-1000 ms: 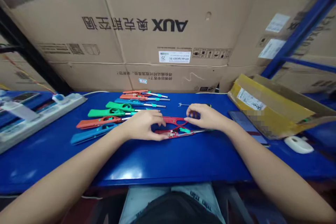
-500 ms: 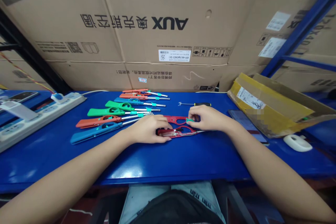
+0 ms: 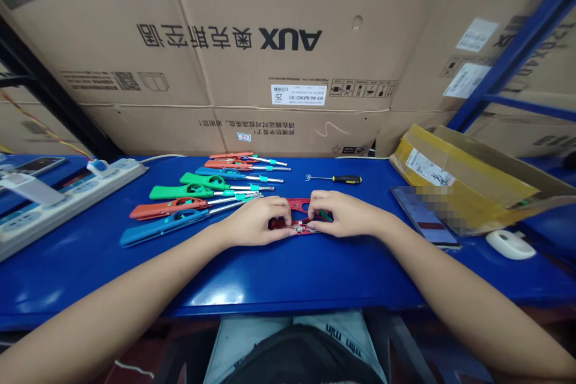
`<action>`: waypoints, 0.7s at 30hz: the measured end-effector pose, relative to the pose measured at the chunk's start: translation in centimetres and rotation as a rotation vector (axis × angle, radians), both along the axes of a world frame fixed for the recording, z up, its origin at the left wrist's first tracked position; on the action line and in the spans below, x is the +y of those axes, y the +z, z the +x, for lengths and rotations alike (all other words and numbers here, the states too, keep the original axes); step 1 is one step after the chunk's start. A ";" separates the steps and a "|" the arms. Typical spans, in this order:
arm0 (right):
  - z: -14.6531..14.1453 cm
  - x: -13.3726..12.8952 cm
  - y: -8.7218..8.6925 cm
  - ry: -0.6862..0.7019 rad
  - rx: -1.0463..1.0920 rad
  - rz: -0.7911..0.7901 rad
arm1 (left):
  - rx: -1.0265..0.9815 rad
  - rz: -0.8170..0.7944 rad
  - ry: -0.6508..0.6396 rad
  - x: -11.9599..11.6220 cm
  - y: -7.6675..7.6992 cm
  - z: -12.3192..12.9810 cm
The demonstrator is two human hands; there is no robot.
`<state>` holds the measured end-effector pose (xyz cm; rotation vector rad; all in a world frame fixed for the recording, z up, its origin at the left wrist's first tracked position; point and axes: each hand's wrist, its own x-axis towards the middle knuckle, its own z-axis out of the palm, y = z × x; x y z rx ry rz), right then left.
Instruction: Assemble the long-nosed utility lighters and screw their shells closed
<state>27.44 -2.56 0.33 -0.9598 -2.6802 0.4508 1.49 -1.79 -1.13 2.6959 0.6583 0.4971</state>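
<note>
A red lighter lies opened on the blue table, its casing in two halves. My left hand (image 3: 258, 220) is closed on the left end of the nearer red half (image 3: 300, 230), where small inner parts show. My right hand (image 3: 344, 214) pinches a small green piece (image 3: 323, 215) over the same half. Its fingers hide most of the piece and the casing's right end. Just behind lies the other red half (image 3: 297, 204), partly covered by both hands.
Several blue, orange and green stick lighters (image 3: 193, 192) lie left of my hands. Behind my right hand is a screwdriver (image 3: 346, 179) with small metal bits at its tip. A phone (image 3: 418, 213), an open box (image 3: 468, 186) and a white mouse (image 3: 510, 245) lie right; a power strip (image 3: 90, 189) left.
My right hand has moved left and slightly nearer with the green piece, from the far half to the nearer red half. The screwdriver handle is now uncovered. My left hand has barely moved.
</note>
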 end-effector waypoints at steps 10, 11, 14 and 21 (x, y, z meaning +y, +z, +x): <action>0.4 0.9 -0.2 -0.089 -0.014 0.058 | -0.033 0.038 0.145 0.7 -0.6 -0.1; 0.3 1.0 -0.1 -0.117 -0.023 0.073 | -0.030 0.050 0.146 0.7 -0.6 -0.1; 0.5 1.0 0.3 -0.195 -0.043 0.094 | -0.022 0.092 0.136 0.6 -0.4 -0.1; 4.8 1.1 3.1 -0.236 -0.194 -0.214 | 0.015 0.135 0.063 0.6 -0.1 -0.4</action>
